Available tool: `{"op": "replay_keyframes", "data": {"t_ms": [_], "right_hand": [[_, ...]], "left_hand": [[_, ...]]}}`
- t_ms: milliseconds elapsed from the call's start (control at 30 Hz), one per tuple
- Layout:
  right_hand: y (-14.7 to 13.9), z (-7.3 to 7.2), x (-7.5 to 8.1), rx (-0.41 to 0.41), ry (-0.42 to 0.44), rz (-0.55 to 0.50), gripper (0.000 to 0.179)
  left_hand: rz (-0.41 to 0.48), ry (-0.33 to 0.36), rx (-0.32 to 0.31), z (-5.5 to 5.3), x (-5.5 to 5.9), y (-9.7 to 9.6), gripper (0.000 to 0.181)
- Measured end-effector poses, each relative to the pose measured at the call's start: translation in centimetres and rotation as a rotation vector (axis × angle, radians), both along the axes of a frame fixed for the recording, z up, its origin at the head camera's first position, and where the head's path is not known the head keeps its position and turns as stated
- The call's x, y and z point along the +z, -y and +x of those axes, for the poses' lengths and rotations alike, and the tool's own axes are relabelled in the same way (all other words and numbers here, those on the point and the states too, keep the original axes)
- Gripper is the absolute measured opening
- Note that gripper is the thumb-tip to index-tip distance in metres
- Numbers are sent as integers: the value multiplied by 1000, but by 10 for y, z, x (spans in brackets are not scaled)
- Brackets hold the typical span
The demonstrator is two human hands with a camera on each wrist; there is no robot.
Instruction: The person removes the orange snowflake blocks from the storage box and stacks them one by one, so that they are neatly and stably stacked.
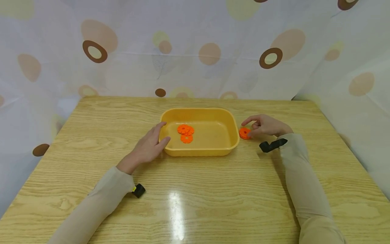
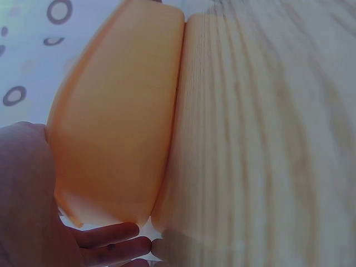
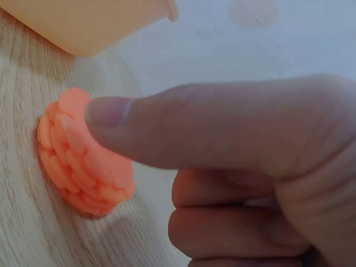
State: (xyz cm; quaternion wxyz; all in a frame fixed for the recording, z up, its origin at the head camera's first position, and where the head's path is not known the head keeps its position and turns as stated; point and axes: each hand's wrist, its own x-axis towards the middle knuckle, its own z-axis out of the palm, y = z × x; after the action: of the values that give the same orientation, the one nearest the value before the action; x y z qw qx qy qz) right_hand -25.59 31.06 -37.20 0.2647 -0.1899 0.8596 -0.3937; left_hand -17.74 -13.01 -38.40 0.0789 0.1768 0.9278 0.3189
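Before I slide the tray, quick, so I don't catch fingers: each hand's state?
Left hand: open, resting against the tray.
Right hand: at the disc stack; whether it pinches any cannot be told.

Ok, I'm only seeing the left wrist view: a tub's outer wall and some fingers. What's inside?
Observer: Several notched orange discs lie in the left half of the yellow tub.
Visitor: Any outside it?
Observer: Yes, a small stack of discs on the table, just past the tub's right end.
Visitor: Is anything near that stack?
Observer: The right hand, its thumb right at the stack.
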Motion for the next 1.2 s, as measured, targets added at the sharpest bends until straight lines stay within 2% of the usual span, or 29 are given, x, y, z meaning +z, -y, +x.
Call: {"op": "replay_keyframes", "data": {"t_ms": [500,700,900,1200], "right_hand": [[1,-3,-2,-5,-67,-35,41],[4,-1,2,-54,-119,-15,41],[9,3,8,-111,-165,-84,38],[19,9,16,-116,-234,-139,36]], "left_hand": [[3,-2,4,1,1,1,62],[-4,-7,8,1,2,1,63],[10,-13,-6,0,1,-1,63],[9,-17,-5,1,-1,0,63]]}}
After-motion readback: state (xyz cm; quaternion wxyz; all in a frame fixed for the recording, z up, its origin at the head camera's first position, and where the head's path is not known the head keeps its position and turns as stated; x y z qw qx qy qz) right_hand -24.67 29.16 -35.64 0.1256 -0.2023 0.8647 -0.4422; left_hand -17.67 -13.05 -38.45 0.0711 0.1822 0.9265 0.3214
